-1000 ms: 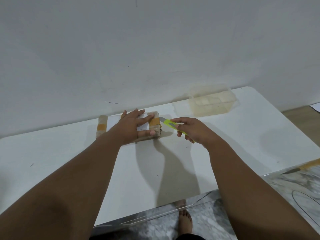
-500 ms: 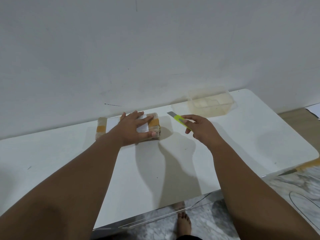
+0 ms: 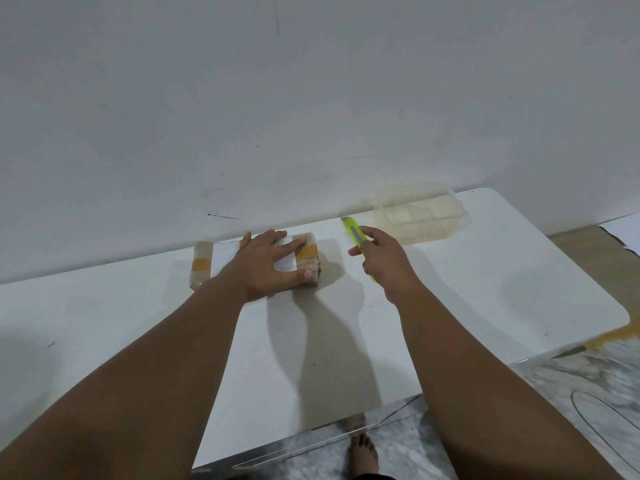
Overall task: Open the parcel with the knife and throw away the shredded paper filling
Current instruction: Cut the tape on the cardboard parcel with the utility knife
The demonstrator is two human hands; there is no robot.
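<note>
Parcel (image 3: pixel 304 259) label unreadable under flat left hand (image 3: pixel 268 266); right hand (image 3: pixel 386 261) grips knife (image 3: pixel 356 237).

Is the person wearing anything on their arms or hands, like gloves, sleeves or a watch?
No. Both forearms are bare for as much of them as the camera shows, with no sleeves in view. The left hand and right hand have no gloves, and no rings, watch or wristband can be seen.

No readable text anywhere (parcel (image 3: pixel 254 263) label blurred).
</note>
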